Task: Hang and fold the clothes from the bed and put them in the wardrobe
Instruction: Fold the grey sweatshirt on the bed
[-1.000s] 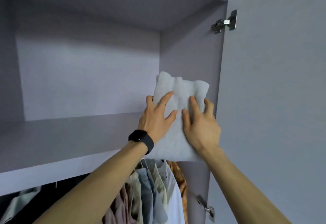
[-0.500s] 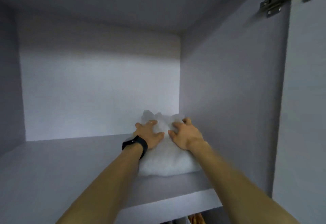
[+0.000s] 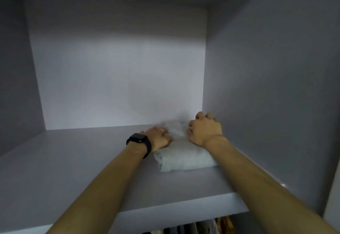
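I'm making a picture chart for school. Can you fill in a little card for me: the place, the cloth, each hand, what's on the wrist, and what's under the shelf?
Place: wardrobe shelf, upper compartment
Cloth: folded white garment, lying on the shelf near the right wall
Left side: left hand presses against the garment's left side
Right side: right hand rests on top of the garment, fingers bent
Wrist: black watch on the left wrist; ring on a left finger
Under the shelf: hanging clothes, only their tops show
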### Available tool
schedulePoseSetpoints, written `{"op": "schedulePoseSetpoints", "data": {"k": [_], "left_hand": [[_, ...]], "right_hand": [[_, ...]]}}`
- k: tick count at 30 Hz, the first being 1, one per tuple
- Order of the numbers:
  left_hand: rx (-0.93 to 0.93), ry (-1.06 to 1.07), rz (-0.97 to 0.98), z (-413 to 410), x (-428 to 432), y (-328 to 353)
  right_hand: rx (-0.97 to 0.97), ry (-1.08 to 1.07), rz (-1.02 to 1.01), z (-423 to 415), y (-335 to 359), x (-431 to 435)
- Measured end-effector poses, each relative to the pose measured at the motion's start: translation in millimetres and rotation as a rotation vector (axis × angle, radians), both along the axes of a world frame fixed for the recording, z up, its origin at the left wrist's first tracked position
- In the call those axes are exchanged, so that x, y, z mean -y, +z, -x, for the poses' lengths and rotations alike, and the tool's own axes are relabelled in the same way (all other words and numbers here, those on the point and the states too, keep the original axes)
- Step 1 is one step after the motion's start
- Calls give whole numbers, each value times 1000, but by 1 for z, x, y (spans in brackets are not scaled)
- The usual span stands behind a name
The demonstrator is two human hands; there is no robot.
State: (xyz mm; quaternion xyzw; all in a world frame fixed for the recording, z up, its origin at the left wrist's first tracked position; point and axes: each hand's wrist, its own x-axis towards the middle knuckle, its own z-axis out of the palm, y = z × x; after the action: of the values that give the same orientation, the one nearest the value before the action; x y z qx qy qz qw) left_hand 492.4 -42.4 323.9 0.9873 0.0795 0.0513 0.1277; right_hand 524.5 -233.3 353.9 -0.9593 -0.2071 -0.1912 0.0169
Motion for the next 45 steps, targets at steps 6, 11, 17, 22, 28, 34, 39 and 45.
{"op": "schedulePoseSetpoints", "data": {"k": [6, 11, 17, 22, 28, 34, 39, 45], "left_hand": [[-34, -32, -35, 29, -13, 2], [46, -49, -178, 62, -28, 6], [68, -144, -241, 79, -22, -3], [123, -264, -272, 70, 5, -5], [40, -237, -238, 32, 34, -9], [44, -212, -136, -18, 30, -20], [103, -145, -123, -60, 26, -21], [100, -116, -91, -74, 28, -26]], "right_hand": [[-104, 282, -274, 101, -29, 5], [9, 215, -131, 135, -41, 9], [-73, 17, 0, 103, -28, 40], [-140, -134, 83, 58, -31, 54], [-182, -80, 101, 5, -28, 43], [-113, -117, 185, -49, -38, 42], [37, -102, 306, -92, -36, 37], [36, -108, 305, -116, -41, 33]]}}
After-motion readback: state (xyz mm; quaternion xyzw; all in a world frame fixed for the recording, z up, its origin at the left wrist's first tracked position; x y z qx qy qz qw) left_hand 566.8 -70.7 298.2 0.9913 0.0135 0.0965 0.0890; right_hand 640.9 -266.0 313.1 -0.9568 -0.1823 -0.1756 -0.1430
